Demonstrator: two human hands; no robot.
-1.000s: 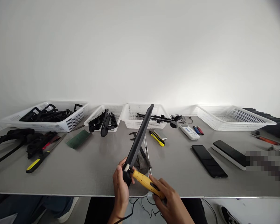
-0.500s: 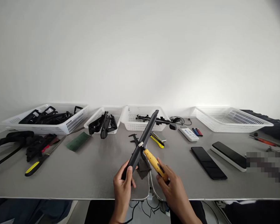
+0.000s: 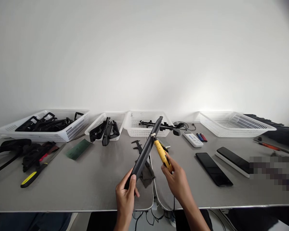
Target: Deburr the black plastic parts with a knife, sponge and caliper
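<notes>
A long black plastic strip slants up and away in front of me, its near end closed in my left hand with the thumb on top. My right hand is wrapped round the yellow handle of a hand tool. The tool's small white head lies against the upper part of the strip; its exact kind is not clear. Beneath the strip, calipers and a dark grey cloth lie on the table, partly covered.
White baskets line the wall, several holding black plastic parts. A yellow-and-black file and green sheet lie left. Rightward are a black phone, another dark-topped device, a white multimeter-like device and an orange-handled tool.
The tool's white head has moved up along the strip, towards its far end, and my right hand has gone with it. My left hand keeps its grip; the view has shifted slightly.
</notes>
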